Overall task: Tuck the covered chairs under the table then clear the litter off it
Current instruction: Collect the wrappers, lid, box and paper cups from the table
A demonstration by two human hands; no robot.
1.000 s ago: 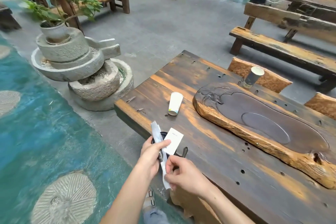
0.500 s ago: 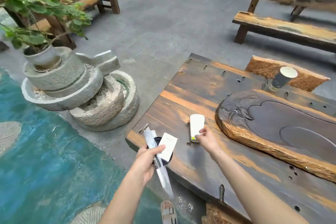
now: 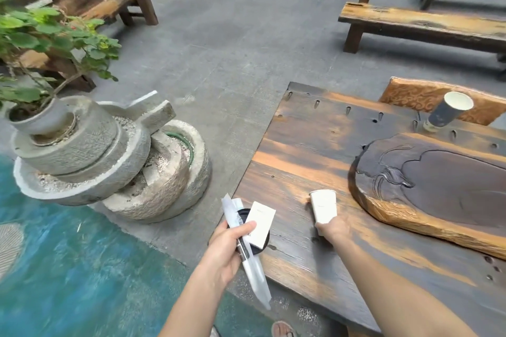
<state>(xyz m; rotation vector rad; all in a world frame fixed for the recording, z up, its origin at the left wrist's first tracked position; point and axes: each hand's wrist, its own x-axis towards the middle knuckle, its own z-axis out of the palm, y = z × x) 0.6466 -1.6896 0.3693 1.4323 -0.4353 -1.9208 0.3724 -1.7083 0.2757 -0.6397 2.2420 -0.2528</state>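
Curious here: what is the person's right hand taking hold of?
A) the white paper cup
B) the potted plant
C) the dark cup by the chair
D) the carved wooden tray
A: the right hand grips the white paper cup on the table, while the dark cup stands untouched at the far edge and the left hand holds a white card.

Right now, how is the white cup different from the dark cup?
The white cup is all white; the dark cup is grey-blue outside. The right hand grips the white cup; the dark cup stands untouched near the chair. Both are paper cups.
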